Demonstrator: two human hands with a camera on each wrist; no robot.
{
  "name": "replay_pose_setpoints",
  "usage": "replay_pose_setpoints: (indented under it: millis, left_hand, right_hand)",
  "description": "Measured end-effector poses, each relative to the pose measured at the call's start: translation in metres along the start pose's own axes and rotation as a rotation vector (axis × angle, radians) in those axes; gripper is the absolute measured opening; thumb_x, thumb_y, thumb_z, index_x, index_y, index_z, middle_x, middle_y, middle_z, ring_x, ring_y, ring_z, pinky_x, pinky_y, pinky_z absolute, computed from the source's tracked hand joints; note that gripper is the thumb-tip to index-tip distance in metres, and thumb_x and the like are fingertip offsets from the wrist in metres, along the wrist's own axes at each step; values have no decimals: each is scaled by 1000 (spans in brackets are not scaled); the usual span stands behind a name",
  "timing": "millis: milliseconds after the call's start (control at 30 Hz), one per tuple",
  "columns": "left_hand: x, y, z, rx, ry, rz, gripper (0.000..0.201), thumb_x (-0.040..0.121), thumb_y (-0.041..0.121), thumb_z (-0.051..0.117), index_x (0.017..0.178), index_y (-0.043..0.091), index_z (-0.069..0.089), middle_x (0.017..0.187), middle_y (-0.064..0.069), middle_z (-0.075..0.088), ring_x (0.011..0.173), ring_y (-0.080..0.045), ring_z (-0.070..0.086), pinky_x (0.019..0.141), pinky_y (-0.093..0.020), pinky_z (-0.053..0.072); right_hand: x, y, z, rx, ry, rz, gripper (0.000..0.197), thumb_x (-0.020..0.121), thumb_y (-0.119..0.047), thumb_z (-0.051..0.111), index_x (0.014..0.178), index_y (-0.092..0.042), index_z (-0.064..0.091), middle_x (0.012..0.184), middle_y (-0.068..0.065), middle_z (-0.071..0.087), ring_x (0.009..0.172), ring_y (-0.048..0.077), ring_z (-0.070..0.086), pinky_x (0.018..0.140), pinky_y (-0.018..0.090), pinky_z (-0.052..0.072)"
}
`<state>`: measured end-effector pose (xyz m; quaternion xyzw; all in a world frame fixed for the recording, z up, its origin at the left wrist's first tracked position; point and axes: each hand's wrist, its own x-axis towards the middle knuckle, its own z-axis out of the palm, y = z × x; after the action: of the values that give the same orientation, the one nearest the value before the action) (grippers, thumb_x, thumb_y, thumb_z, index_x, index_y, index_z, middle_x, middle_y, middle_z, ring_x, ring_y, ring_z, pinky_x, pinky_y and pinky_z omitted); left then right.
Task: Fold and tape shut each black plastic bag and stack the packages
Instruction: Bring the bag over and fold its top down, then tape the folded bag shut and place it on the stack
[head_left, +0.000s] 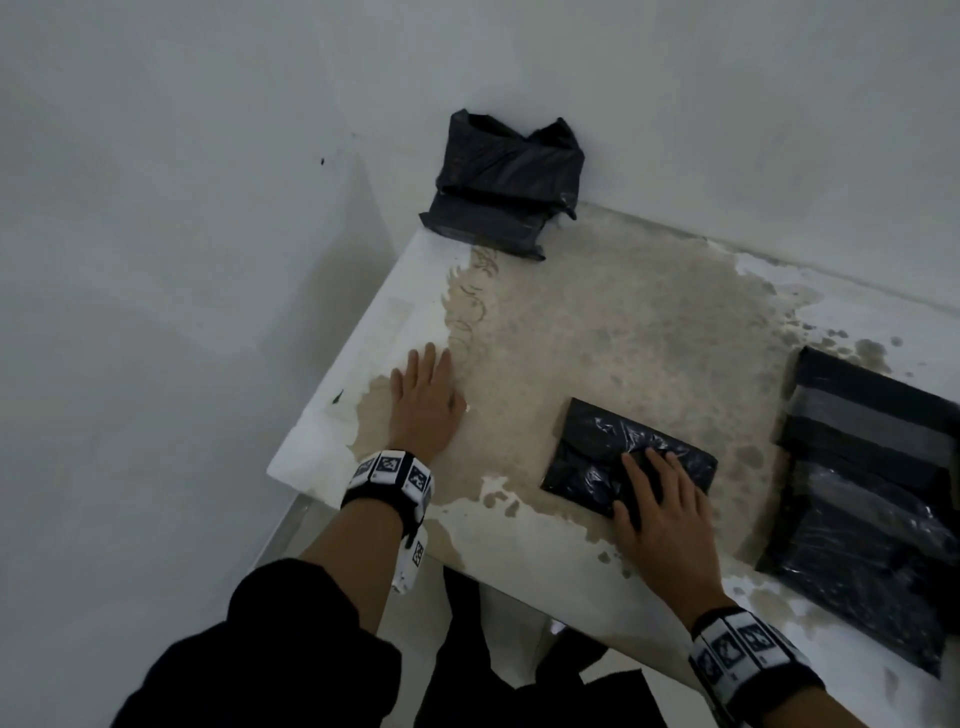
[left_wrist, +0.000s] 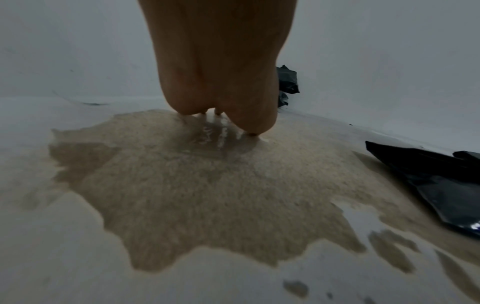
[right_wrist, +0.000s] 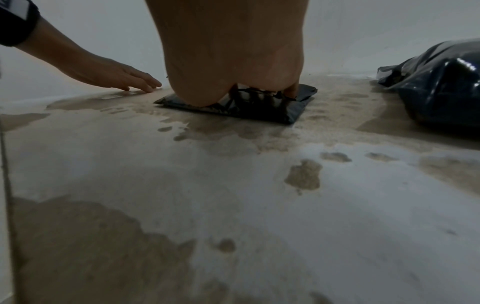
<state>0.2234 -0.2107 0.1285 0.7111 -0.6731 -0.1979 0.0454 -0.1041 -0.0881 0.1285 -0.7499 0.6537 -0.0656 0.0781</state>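
Black plastic bags: one small folded package, one taped stack, one loose bundle.

The small folded package (head_left: 618, 457) is a flat, glossy black rectangle lying on the bench (head_left: 597, 322) near its front edge, its near right corner under the right hand (head_left: 662, 512). The taped stack (head_left: 867, 483), black packages with grey tape bands across the top, lies at the right side of the bench, well apart from the small package. The loose bundle (head_left: 506, 182), crumpled matte black plastic with open top edges, sits at the far left corner against the wall.
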Motion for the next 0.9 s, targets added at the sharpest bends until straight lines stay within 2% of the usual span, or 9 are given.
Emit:
replay_pose_setpoints:
  millis: [133, 233, 367, 500, 567, 667, 767, 900]
  left_hand:
    - [-13, 6, 14, -38, 73, 57, 60, 105, 28, 39, 160, 13, 20, 168, -11, 9, 156, -29, 1, 125, -50, -2]
    - [-13, 6, 16, -90, 122, 71, 59, 102, 24, 45, 157, 12, 27, 165, -13, 21, 154, -31, 12, 125, -50, 6]
    - [3, 8, 0, -80, 195, 5, 58, 98, 24, 53, 153, 12, 36, 146, -14, 47, 135, -35, 40, 114, -48, 26]
    - [27, 5, -14, -67, 190, -69, 62, 97, 32, 58, 152, 13, 35, 132, -10, 56, 121, -36, 47, 103, -47, 31]
    - [35, 2, -16, -18, 186, -60, 49, 96, 35, 59, 142, 18, 50, 125, -7, 61, 116, -34, 50, 99, -45, 31]
    - [41, 2, -19, 51, 252, -24, 25, 96, 34, 59, 115, 20, 69, 109, -4, 65, 104, -31, 53, 92, -43, 32]
    - [44, 1, -21, -8, 315, -22, 19, 97, 31, 59, 98, 19, 74, 102, -5, 64, 97, -30, 56, 90, -43, 32]
    - [37, -3, -28, -189, 308, 29, 15, 96, 33, 62, 91, 21, 71, 98, 3, 64, 89, -21, 62, 86, -37, 32]
  right_hand:
    - [-1, -3, 2, 1, -3, 22, 61, 99, -45, 34, 150, -14, 47, 154, 16, 42, 147, 37, 33, 111, 57, 37]
    - [-1, -3, 2, 5, -5, 36, 61, 98, -45, 34, 150, -14, 46, 154, 16, 42, 147, 36, 33, 112, 57, 37]
    - [0, -2, 2, 3, -13, 27, 61, 99, -46, 34, 150, -14, 47, 153, 16, 43, 147, 36, 33, 111, 56, 37]
    - [1, -3, 0, 9, -8, 25, 60, 98, -45, 34, 148, -14, 49, 152, 15, 45, 146, 36, 35, 110, 56, 39]
    - [1, -4, -1, 6, -7, 27, 60, 98, -46, 35, 147, -14, 50, 151, 15, 45, 145, 35, 36, 109, 55, 39]
    - [1, -4, -2, -6, -10, 26, 60, 98, -46, 35, 147, -14, 50, 151, 15, 46, 144, 35, 36, 109, 55, 40]
    - [3, -4, -4, -12, -8, 26, 59, 97, -45, 36, 145, -14, 51, 150, 15, 47, 144, 36, 38, 109, 55, 41]
    - [5, -5, -7, -19, -6, 18, 58, 95, -44, 40, 145, -17, 52, 146, 17, 49, 139, 38, 40, 109, 56, 40]
